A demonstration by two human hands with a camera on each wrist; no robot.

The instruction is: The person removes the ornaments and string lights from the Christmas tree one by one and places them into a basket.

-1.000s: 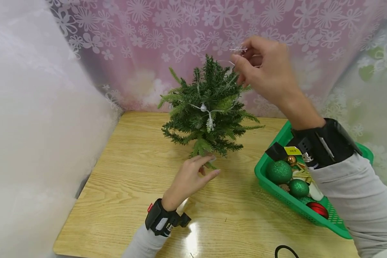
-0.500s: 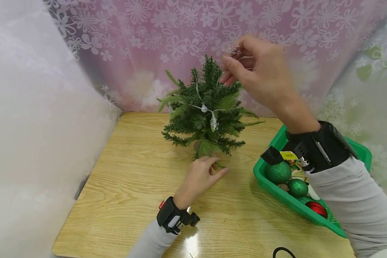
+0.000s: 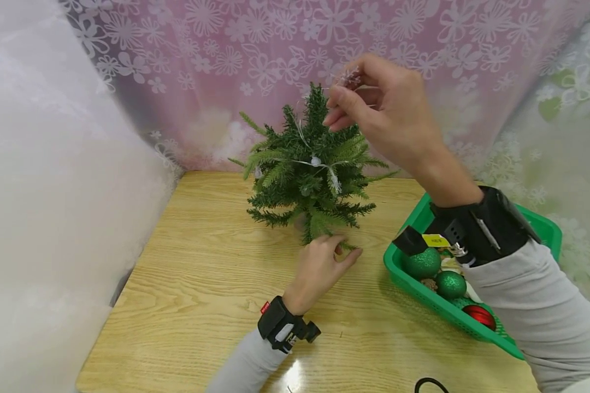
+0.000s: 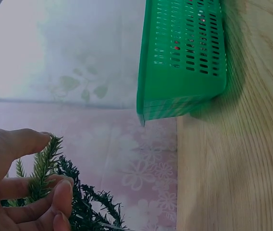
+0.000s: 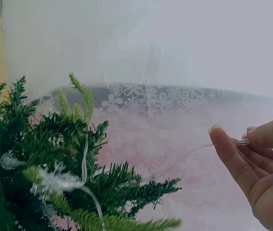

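Note:
A small artificial Christmas tree [image 3: 319, 185] stands on the wooden table, with clear-wired string lights draped over its branches. My left hand [image 3: 319, 267] holds a low front branch [image 4: 44, 168] between thumb and fingers. Above and right of the treetop, my right hand [image 3: 390, 109] pinches the string-light wire [image 5: 199, 148], which runs taut down to the tree. A clear snowflake bulb [image 3: 348, 77] sits by those fingertips. Another snowflake bulb [image 5: 57, 183] hangs on the front branches, near a round white bulb [image 3: 316, 161]. The wire's course behind the tree is hidden.
At the right a green plastic basket [image 3: 423, 295] holds green glitter balls [image 3: 451, 285], a red ball [image 3: 479, 316] and other ornaments, partly behind my right forearm. A floral curtain [image 3: 216, 82] hangs behind the table. A black cable [image 3: 430, 382] lies at the front edge.
My left hand has moved right with the low branch, and the tree has turned with it, its front bulbs shifting right. My right hand has moved left toward the treetop, still pinching the wire.

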